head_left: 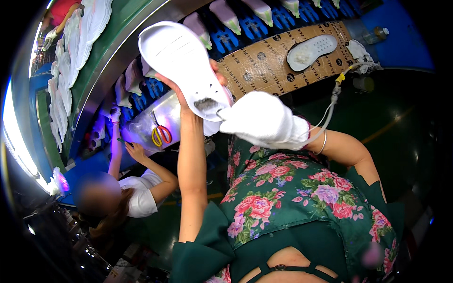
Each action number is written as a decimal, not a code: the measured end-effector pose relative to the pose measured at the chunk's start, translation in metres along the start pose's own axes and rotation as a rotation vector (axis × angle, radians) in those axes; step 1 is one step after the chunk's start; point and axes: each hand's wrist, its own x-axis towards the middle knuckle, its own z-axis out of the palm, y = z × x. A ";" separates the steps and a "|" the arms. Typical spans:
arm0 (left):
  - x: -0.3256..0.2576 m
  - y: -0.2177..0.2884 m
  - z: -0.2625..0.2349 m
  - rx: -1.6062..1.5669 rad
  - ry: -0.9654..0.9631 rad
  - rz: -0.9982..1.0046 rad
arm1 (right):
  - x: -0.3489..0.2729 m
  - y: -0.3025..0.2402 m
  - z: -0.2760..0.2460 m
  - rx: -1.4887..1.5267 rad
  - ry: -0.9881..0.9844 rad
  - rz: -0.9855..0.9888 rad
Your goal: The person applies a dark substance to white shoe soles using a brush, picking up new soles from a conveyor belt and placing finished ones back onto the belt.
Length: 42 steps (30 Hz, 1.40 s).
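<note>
White shoe sole (181, 56), one: held in the air, inner face toward us, dark patch (206, 104) at its narrower end. Left hand (180, 98), bare: half curled behind the sole, thumb and fingers gripping opposite edges. Right hand (260, 120), white-gloved: closed, as we read it, around a slim tool (220, 112), tip just beside the patch; individual fingers we cannot make out. Pale hose (329, 111), one: leading toward the glove. Second sole (309, 53): on printed cardboard (255, 61), beyond. Step in hand, we judge: working the patch. Next move, we judge, calls for a steady left grip and fine tip control.
</note>
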 end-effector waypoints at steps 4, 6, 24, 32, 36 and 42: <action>0.003 0.007 0.002 0.063 -0.025 -0.138 | 0.012 -0.006 -0.012 0.556 -0.076 0.125; 0.010 0.011 0.006 0.057 -0.105 -0.241 | 0.013 -0.001 -0.016 0.504 -0.049 0.141; 0.034 0.025 -0.029 0.744 0.249 -0.436 | 0.029 0.011 -0.028 0.306 -0.160 0.223; 0.122 0.088 0.054 -0.080 -0.597 -0.116 | 0.036 0.036 -0.062 1.160 0.440 0.820; 0.129 0.146 0.046 -0.313 -0.398 0.262 | 0.057 0.043 -0.053 1.219 0.576 0.793; 0.037 0.092 0.033 0.073 -0.082 0.343 | 0.071 0.044 -0.044 1.343 0.652 0.829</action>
